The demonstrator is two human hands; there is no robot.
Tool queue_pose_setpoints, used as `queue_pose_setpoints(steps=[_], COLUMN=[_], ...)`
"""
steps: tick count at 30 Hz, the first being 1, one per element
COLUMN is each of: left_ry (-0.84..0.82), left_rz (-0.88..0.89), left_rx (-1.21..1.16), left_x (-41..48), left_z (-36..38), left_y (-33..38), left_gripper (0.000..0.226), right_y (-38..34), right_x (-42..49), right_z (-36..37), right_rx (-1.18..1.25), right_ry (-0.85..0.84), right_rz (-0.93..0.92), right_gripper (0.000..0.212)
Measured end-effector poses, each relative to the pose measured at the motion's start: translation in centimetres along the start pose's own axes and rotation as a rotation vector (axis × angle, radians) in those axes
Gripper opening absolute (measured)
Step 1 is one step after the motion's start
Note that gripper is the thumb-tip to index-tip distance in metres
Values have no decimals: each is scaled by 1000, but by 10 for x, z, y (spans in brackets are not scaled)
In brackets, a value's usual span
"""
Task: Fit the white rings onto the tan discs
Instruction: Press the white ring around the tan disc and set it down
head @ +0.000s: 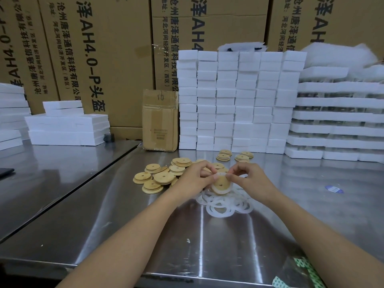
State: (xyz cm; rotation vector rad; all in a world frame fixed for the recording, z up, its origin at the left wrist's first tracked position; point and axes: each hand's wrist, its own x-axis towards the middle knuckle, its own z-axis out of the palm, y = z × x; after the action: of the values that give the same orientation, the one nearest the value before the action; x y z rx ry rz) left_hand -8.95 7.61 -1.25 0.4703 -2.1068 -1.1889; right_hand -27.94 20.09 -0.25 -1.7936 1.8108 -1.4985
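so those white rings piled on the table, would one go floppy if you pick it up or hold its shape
Probably floppy: the white rings look thin, flat and translucent, draped over one another in a loose pile. The one being worked around the tan disc by the left hand and right hand seems to stretch. Likely light, and prone to snag its neighbours.

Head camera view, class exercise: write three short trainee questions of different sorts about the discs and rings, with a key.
1. True or false: both hands hold one tan disc above the table.
2. Where does the pile of loose white rings lie? A) under the hands B) on the cardboard box C) atop the foam blocks
3. Fill in: the loose tan discs lie mostly beside the ____ hand.

Key: 1 true; 2 A; 3 left. The left hand and right hand pinch the disc, a white ring around its edge.
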Motion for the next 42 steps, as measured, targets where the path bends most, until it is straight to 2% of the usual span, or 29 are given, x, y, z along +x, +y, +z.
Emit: queue_pose_setpoints(steps=[15,22,31,42], left_ry=[-164,-117,-81,-145], left_rz=[-127,-140,-135,-81], left_rx=[-67,-48,-18,97], left_x=[4,5,8,7], left_z=[-18,-20,-22,-33], left_y=[-2,-1,-5,-16], left_gripper=[14,6,14,12], right_y=[-3,-3,-1,6], right_x=[0,0,2,2], right_z=[-3,-3,-3,-8], right_rx=[25,31,-2,71], right_ry=[-64,-72,-95,-176], right_rz=[52,58,31,103], right_gripper=[9,9,11,16])
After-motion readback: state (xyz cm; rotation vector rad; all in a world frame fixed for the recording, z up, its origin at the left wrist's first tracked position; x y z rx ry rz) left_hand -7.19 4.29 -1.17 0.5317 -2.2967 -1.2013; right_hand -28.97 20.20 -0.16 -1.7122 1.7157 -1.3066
